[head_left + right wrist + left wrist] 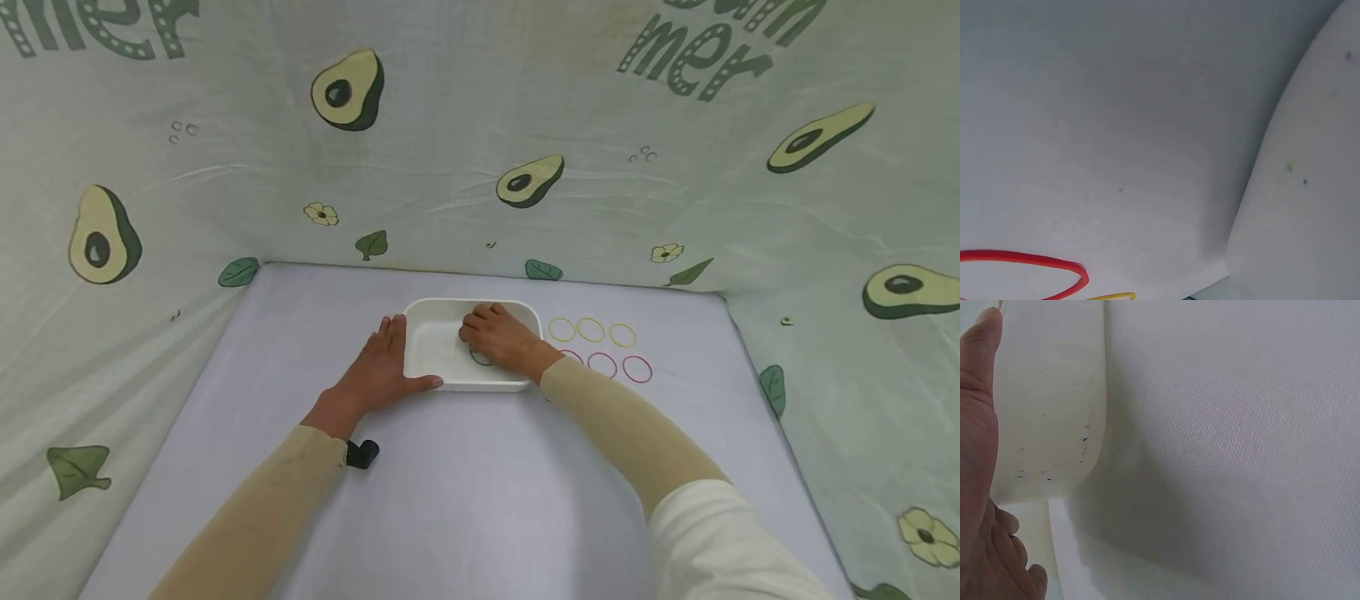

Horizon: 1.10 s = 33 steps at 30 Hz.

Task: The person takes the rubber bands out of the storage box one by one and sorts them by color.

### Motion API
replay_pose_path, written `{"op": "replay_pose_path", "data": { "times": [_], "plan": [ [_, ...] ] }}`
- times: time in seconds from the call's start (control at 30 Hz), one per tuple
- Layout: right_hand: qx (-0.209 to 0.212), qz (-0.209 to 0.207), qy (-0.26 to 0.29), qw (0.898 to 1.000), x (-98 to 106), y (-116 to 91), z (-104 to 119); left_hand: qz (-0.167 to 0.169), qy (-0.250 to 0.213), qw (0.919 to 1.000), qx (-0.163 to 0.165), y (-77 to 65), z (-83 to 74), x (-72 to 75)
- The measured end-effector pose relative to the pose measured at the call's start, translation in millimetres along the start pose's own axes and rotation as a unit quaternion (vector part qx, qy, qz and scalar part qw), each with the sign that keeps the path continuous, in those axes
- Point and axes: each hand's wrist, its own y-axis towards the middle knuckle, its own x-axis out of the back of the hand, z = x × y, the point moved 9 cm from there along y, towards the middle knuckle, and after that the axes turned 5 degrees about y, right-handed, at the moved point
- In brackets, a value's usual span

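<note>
A white plastic tray (438,342) sits on the table. My left hand (380,364) braces its left end, fingers straight along the side wall and thumb over the near rim. In the left wrist view that thumb and palm press close to the tray's speckled outer wall (1054,425). My right hand (501,337) reaches inside the tray, fingers bent down toward its floor. Part of a dark green rubber band (480,360) shows beneath this hand. The right fingertips are hidden in the head view and out of the right wrist view, so I cannot tell whether they pinch anything.
Right of the tray lie yellow rubber bands (590,330) in a row, with red rubber bands (637,369) in a nearer row, one partly behind the right wrist. A white cloth covers the table (450,492). An avocado-print curtain (450,150) hangs behind and on both sides.
</note>
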Motion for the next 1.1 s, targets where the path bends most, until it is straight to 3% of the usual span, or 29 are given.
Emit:
{"op": "replay_pose_path", "data": {
  "times": [0.33,0.8,1.1],
  "plan": [
    [0.007,-0.004,0.018,1.0,-2,2,1,-0.005,0.002,1.0,-0.001,-2.9,-4.1,3.7],
    [-0.02,0.04,-0.122,0.992,-10,-2,-1,-0.014,-0.008,0.9998,-0.008,-1.4,-7.7,2.9],
    [-0.065,-0.028,-0.108,0.992,10,-9,-11,-0.012,-0.003,0.9999,-0.002,-0.6,-2.8,0.5]
  ]
}}
